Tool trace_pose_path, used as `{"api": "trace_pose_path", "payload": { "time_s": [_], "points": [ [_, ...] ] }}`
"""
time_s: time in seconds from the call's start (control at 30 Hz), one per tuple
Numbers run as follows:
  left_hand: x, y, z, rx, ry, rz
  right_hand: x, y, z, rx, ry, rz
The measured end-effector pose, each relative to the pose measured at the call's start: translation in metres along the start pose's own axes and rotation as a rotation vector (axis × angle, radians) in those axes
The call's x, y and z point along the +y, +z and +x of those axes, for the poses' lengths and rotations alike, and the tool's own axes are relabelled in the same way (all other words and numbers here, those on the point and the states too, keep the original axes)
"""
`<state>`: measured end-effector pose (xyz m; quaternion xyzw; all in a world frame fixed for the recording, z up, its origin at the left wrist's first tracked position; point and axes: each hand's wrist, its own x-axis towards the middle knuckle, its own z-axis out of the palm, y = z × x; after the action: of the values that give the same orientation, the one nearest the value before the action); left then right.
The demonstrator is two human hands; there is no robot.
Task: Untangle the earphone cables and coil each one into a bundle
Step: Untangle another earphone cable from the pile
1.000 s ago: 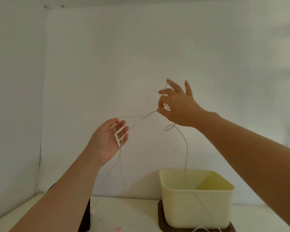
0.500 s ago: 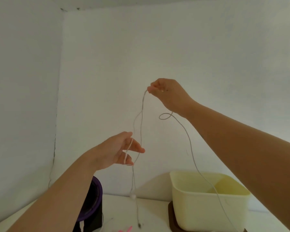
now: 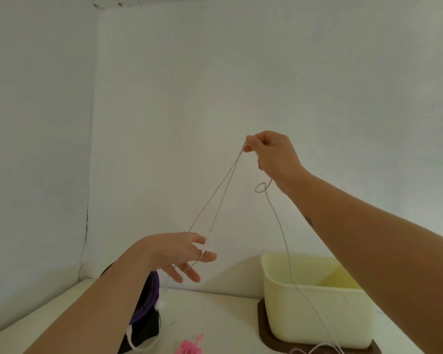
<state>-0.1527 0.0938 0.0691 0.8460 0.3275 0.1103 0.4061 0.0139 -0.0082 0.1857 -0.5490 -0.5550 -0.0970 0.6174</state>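
White walls behind, pale table below. Mid-untangle by the look of it: earphone cable lifted clear and stretched in the air, small loop left under the right wrist, no coil started, no finished bundle in view. Right hand raised high, arm extended, fingertips pinching the cable's top. Left hand lower, palm down, fingers spread and slack, two strands running between them, not clamped. Earbud dangling below the left hand; long tail dropping past cream tub to the table.

Glossy cream plastic tub on dark wooden base.
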Motion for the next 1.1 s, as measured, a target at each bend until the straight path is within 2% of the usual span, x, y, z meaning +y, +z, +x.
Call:
{"api": "trace_pose_path", "payload": {
  "time_s": [0.17, 0.27, 0.37, 0.47, 0.57, 0.63, 0.7, 0.77, 0.87, 0.93, 1.03, 1.1],
  "points": [
    [-0.013, 0.002, 0.010, 0.006, 0.062, -0.157, 0.006, 0.004, 0.000, 0.180, 0.001, 0.022],
    [-0.017, 0.008, 0.010, -0.025, 0.120, -0.120, 0.017, 0.002, -0.001, 0.308, 0.042, 0.079],
    [-0.023, 0.016, 0.010, -0.068, 0.085, -0.227, 0.024, -0.007, -0.001, 0.339, 0.089, 0.090],
    [-0.026, 0.021, 0.011, -0.166, -0.017, -0.164, 0.026, -0.015, -0.004, 0.189, 0.093, 0.061],
    [-0.024, 0.019, 0.010, -0.235, -0.067, -0.007, 0.028, -0.020, -0.010, -0.189, 0.140, 0.092],
    [-0.016, 0.017, 0.011, -0.164, -0.014, -0.056, 0.029, -0.024, -0.014, -0.435, 0.168, 0.092],
    [0.000, 0.016, 0.011, 0.046, 0.114, -0.265, 0.030, -0.026, -0.016, -0.579, 0.169, 0.091],
    [0.020, 0.016, 0.009, 0.157, 0.285, -0.479, 0.028, -0.024, -0.020, -0.631, 0.152, 0.100],
    [0.045, 0.025, 0.009, 0.064, 0.428, -0.510, 0.027, -0.020, -0.025, -0.666, 0.130, 0.122],
    [0.053, 0.032, 0.009, 0.101, 0.466, -0.523, 0.028, -0.022, -0.029, -0.677, 0.150, 0.182],
    [0.055, 0.034, 0.012, 0.226, 0.442, -0.693, 0.034, -0.030, -0.031, -0.639, 0.236, 0.323],
    [0.054, 0.033, 0.013, 0.168, 0.427, -0.753, 0.039, -0.034, -0.033, -0.612, 0.272, 0.381]
  ]
}}
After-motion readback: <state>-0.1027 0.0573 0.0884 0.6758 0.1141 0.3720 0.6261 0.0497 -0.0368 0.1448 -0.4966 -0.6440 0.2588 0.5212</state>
